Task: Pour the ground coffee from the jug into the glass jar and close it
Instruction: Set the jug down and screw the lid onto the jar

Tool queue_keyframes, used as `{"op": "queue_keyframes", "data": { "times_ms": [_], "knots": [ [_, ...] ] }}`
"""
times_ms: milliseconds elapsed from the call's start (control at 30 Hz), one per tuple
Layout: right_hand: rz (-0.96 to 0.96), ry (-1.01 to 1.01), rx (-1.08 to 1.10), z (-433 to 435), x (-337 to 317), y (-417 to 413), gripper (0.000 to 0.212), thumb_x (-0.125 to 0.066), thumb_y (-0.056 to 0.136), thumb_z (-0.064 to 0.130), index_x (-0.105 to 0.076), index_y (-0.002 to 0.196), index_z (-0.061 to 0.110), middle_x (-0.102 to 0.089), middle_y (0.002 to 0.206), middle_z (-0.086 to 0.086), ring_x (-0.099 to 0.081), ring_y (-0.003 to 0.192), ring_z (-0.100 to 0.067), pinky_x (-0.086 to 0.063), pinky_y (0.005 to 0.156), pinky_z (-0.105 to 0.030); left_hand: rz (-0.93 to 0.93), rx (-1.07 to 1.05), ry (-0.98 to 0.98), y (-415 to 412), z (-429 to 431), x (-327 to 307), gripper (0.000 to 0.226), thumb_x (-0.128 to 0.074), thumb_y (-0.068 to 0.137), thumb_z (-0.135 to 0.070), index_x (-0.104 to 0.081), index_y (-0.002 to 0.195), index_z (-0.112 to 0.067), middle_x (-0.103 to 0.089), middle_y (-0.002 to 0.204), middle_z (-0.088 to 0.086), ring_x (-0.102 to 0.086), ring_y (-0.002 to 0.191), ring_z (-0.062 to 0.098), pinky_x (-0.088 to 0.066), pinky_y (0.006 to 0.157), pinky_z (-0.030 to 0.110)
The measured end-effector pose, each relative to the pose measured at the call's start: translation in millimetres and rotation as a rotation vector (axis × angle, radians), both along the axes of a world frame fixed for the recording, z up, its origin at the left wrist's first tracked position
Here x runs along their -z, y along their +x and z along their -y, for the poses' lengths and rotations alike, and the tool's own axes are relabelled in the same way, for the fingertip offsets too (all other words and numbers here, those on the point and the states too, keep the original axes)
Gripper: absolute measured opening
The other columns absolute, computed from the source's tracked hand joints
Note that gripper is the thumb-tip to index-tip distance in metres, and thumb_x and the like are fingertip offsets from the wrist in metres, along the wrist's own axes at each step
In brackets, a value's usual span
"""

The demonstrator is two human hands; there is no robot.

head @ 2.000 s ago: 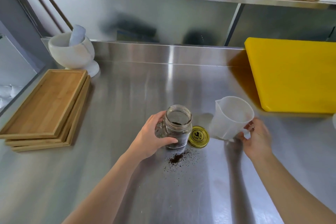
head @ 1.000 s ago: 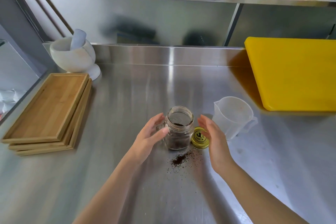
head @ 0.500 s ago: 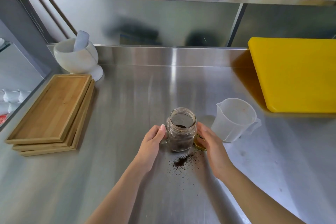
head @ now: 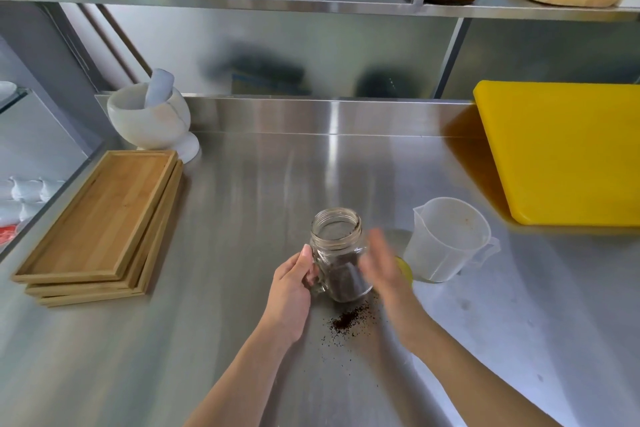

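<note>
The glass jar stands open-mouthed on the steel counter, tilted slightly, with dark ground coffee in its lower half. My left hand grips the jar by its handle on the left side. My right hand is blurred with motion, fingers spread, just right of the jar and holding nothing. The gold lid lies flat on the counter behind that hand, mostly hidden. The translucent plastic jug stands upright and empty to the right.
Spilled coffee grounds lie in front of the jar. A yellow cutting board sits at the right, stacked wooden trays at the left, a white mortar and pestle behind them. A shelf with containers runs overhead.
My right hand let go of the jug, came over to the lid beside the jar, and now swings up open beside the jar. My left hand shifted to the jar's handle and tilted the jar.
</note>
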State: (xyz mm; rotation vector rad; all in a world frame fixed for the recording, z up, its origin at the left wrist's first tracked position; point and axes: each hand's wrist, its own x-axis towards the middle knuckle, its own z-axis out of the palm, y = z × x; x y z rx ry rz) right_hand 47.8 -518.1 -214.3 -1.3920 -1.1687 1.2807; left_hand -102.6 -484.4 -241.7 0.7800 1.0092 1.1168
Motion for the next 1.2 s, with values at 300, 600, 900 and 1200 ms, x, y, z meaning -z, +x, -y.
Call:
{"op": "queue_keyframes", "data": {
  "times_ms": [300,600,900,1200],
  "knots": [
    [0.023,-0.117,-0.284,-4.1,-2.2,-3.7,0.103,-0.071,0.067,0.047,-0.003,0.144,0.039,-0.019,0.145,0.027,-0.023,0.131,0.008,-0.019,0.109,-0.024,-0.003,-0.073,0.013,-16.1,-4.9,1.2,0.042,-0.056,0.087,-0.029,-0.037,0.051,-0.017,-0.029,0.058,0.002,-0.026,0.061,0.018,-0.023,0.061,0.032],
    [0.022,-0.136,-0.296,-9.5,7.4,7.8,0.102,-0.081,0.059,0.042,-0.021,0.142,0.042,-0.025,0.148,0.024,-0.020,0.136,0.005,-0.019,0.114,-0.029,-0.070,-0.006,0.057,-20.9,-13.8,1.0,0.046,-0.061,0.080,-0.032,-0.045,0.067,0.009,-0.032,0.064,0.008,-0.030,0.064,0.023,-0.026,0.065,0.037],
    [0.017,-0.084,-0.011,-10.6,12.4,8.9,0.112,-0.068,0.059,0.012,-0.002,0.146,0.035,-0.008,0.147,0.024,-0.010,0.138,0.001,-0.014,0.110,-0.025,-0.122,0.018,0.058,-20.6,-23.2,0.9,0.046,-0.059,0.078,-0.035,-0.041,0.064,0.005,-0.028,0.057,0.000,-0.028,0.057,0.014,-0.021,0.061,0.034],
    [0.013,-0.066,0.053,-7.9,18.5,-0.8,0.108,-0.059,0.061,0.000,-0.002,0.145,0.037,-0.006,0.148,0.025,-0.010,0.139,0.001,-0.015,0.107,-0.021,-0.078,-0.032,0.044,-28.9,-23.8,1.3,0.037,-0.062,0.078,-0.034,-0.052,0.075,0.002,-0.027,0.062,0.004,-0.021,0.059,0.016,-0.019,0.059,0.033]
  ]
}}
